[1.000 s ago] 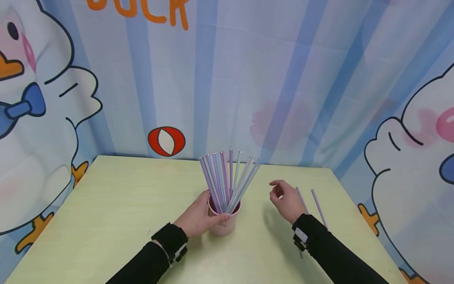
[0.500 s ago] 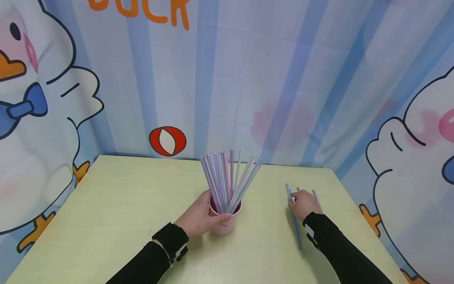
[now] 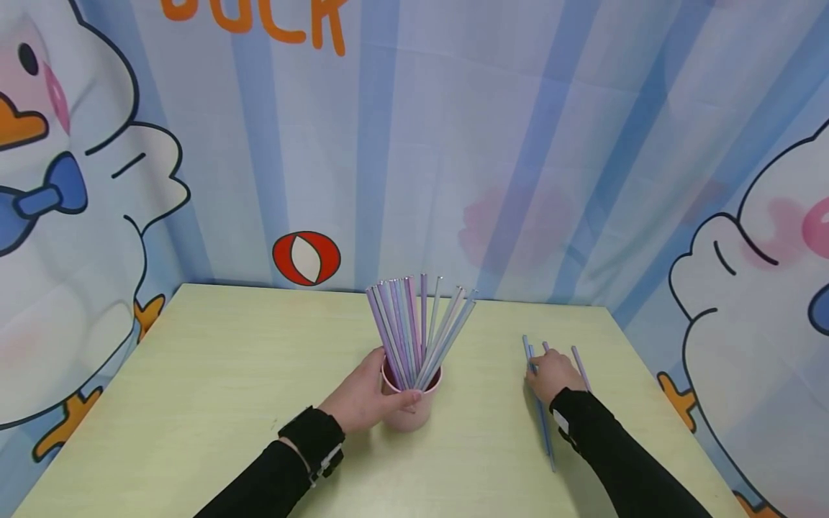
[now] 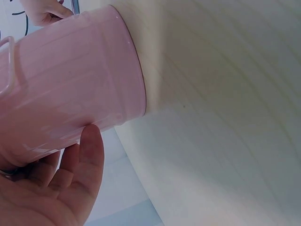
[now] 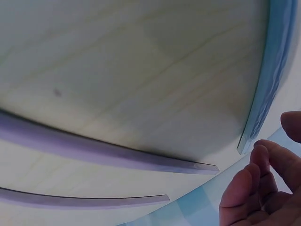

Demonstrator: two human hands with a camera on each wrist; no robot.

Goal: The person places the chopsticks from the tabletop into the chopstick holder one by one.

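Observation:
My left hand grips a pink cup at its side, with the thumb across its front. The cup, which shows a handle in the left wrist view, stands upright holding many purple, pink and bluish drinking straws. To the right, my right hand is over loose straws on the table. Its fingertips are at blue straws; in the right wrist view a gap shows between thumb and forefinger, beside one blue straw. Two purple straws lie near that hand, partly hidden by it in the head view.
The pale yellow wooden table reaches back to a blue-striped curtain with cartoon ducks printed at both sides. A red and white ball is printed on the curtain behind the table's edge.
My right hand has moved right and down to the loose straws, uncovering the blue ones, then stayed nearly still over the last half second. The left hand and cup have not moved.

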